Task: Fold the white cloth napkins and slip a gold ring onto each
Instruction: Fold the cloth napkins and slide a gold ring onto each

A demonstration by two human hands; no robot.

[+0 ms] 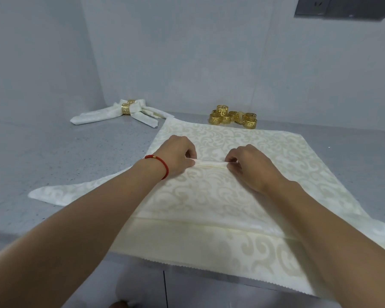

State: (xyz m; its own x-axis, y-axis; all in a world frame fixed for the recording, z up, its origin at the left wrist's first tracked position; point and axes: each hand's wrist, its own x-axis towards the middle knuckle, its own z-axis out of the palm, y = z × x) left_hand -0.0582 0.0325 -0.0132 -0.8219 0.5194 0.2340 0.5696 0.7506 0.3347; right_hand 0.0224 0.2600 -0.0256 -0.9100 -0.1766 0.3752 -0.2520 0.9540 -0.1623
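A white patterned napkin point(242, 138) lies spread on the grey counter, its near edge hanging over the front. My left hand point(178, 156) and my right hand point(249, 165) each pinch one end of a short raised pleat point(211, 163) in the middle of the cloth. A red cord sits on my left wrist. A pile of several gold rings point(233, 117) rests just beyond the napkin's far edge. At the back left lie folded napkins point(113, 113) with gold rings point(127, 107) around them.
The grey speckled counter point(65, 152) meets pale walls at the back and left. Another white napkin's pointed corner point(60, 193) sticks out to the left under my left forearm. A grey wall socket panel point(342, 7) hangs top right.
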